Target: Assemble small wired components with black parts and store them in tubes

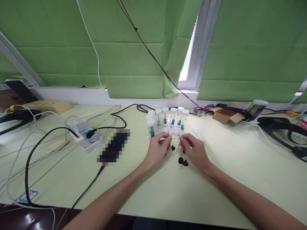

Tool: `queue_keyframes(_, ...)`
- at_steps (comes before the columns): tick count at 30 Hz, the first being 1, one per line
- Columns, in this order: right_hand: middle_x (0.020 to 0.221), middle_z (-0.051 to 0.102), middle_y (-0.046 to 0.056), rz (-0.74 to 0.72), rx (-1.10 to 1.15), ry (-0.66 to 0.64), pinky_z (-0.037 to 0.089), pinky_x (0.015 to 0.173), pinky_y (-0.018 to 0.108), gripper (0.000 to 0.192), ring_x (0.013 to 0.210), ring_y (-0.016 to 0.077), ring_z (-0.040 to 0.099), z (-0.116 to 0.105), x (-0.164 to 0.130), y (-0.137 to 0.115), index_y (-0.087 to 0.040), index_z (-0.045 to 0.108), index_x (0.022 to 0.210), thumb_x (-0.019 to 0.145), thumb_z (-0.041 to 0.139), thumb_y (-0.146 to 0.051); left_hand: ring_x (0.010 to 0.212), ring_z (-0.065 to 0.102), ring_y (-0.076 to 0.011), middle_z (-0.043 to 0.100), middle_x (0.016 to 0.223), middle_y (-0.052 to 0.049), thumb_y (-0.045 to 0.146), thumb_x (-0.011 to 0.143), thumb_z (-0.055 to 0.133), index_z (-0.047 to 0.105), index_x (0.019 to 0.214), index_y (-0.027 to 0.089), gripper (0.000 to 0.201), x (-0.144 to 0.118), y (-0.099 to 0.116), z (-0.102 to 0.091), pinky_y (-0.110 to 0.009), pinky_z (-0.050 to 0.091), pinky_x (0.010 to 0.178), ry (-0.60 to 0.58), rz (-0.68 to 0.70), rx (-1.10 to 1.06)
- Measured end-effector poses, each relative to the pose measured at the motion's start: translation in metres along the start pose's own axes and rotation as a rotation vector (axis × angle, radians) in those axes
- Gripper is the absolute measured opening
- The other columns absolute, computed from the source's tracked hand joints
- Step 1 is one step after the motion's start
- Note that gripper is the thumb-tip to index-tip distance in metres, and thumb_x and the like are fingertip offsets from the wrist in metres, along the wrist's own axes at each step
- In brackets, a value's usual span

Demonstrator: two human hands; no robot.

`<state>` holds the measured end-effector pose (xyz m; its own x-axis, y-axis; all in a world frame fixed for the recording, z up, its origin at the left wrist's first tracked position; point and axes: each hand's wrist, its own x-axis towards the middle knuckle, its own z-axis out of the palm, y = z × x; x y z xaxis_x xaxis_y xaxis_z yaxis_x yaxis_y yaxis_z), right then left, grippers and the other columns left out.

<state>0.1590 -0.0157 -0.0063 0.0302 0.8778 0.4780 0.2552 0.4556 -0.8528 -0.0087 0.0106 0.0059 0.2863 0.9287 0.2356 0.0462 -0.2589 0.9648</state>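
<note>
While both hands pinch small parts above the tabletop [227, 166], the head view suggests a slip could drop them among the loose black caps [183, 161]. The left hand [158, 148] nips a thin needle [168, 132] upright; the right hand [194, 150] closes on something too small to tell. White-capped vials [168, 123] stand just behind, easily knocked.

A pale green table [240, 172] runs below a white window sill [79, 95]. Above the sill hang green blinds [134, 48]; daylight shows through a gap beside the white window frame [202, 44].
</note>
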Motion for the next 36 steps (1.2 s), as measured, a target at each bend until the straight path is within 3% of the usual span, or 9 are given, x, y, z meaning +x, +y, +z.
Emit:
queue_keyframes(24, 0.057, 0.055, -0.003, 0.234, 0.274, -0.049, 0.034, 0.037, 0.022, 0.028, 0.037, 0.0065, 0.042, -0.0005, 0.0071, -0.0021, -0.017, 0.060, 0.079, 0.087, 0.063, -0.044, 0.050, 0.052, -0.0107, 0.057, 0.062, 0.001, 0.041, 0.083, 0.061, 0.061, 0.078, 0.017, 0.025, -0.0003, -0.0032, 0.0019, -0.023, 0.043, 0.050, 0.033, -0.005, 0.089)
queue_keyframes(36, 0.074, 0.064, 0.002, 0.186, 0.302, -0.034, 0.046, 0.050, 0.027, 0.025, 0.054, 0.0114, 0.053, 0.0009, 0.0064, -0.0026, -0.018, 0.066, 0.094, 0.081, 0.070, -0.038, 0.044, 0.051, -0.0102, 0.054, 0.053, 0.003, 0.043, 0.084, 0.060, 0.057, 0.073, 0.017, 0.028, 0.0019, -0.0006, 0.0011, -0.023, 0.042, 0.051, 0.046, -0.058, -0.005)
